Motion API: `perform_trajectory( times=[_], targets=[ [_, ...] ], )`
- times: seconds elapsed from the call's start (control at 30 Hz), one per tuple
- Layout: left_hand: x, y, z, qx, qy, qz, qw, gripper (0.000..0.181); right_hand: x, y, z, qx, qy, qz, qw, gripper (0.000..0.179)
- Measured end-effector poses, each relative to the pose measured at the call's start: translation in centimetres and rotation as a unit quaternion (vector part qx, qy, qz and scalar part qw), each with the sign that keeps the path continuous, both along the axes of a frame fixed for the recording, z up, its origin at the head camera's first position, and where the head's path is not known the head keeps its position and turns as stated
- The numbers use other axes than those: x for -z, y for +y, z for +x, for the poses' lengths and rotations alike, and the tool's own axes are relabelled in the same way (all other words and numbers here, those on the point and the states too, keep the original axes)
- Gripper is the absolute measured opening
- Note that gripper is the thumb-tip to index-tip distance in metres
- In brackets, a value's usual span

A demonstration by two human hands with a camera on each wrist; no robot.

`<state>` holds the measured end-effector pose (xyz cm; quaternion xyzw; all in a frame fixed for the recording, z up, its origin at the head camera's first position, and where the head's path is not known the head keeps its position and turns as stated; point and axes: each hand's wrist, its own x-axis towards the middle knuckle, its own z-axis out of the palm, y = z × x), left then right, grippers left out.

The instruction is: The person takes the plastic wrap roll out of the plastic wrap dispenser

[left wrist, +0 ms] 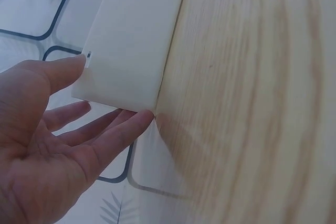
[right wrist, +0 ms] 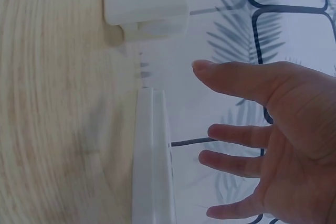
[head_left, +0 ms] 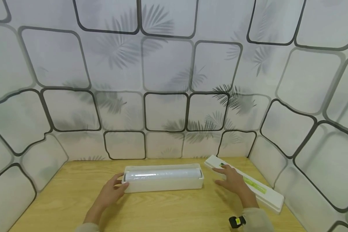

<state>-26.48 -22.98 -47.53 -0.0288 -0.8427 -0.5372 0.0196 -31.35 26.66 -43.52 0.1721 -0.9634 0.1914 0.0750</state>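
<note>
A long white box [head_left: 163, 186] lies on the wooden table with its top uncovered. Inside it is a roll of clear plastic wrap [head_left: 162, 174]. My left hand [head_left: 111, 190] holds the box's left end, the thumb on the front wall and the fingers against the end, as the left wrist view shows more closely at the box corner [left wrist: 126, 51]. On the right, a long white lid [head_left: 271, 197] with a green label lies slantwise on the table. Over the lid hovers my right hand [head_left: 233, 181], fingers spread and holding nothing; the lid [right wrist: 152, 161] appears beside the fingers in the right wrist view.
The table [head_left: 162, 209] meets patterned walls [head_left: 168, 112] at the back and on both sides. The lid's near end lies close to the table's right edge. A black band with a small yellow-green face [head_left: 237, 221] is on the right wrist.
</note>
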Motion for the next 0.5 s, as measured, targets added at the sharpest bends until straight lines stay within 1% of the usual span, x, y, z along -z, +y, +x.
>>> perform_trajectory(
  times=[0.2, 0.3, 0.4, 0.5],
  targets=[
    [0.0, -0.1, 0.3, -0.006, 0.004, 0.004, 1.0, 0.061, -1.0, -0.2, 0.1, -0.058, 0.026, -0.046, 0.9969, 0.056],
    [0.1, -0.1, 0.2, -0.007, 0.003, 0.008, 0.9999, 0.06, -1.2, -0.7, 0.0, -0.082, 0.038, -0.062, 0.994, 0.056],
    [0.2, -0.1, 0.1, 0.0, 0.005, 0.012, 0.9999, 0.061, -1.3, -1.6, -0.3, -0.099, 0.033, -0.077, 0.9916, 0.054],
    [0.3, -0.1, -0.1, 0.001, 0.005, 0.016, 0.9999, 0.061, -1.4, -2.9, -0.8, -0.111, 0.014, -0.083, 0.9902, 0.053]
  ],
)
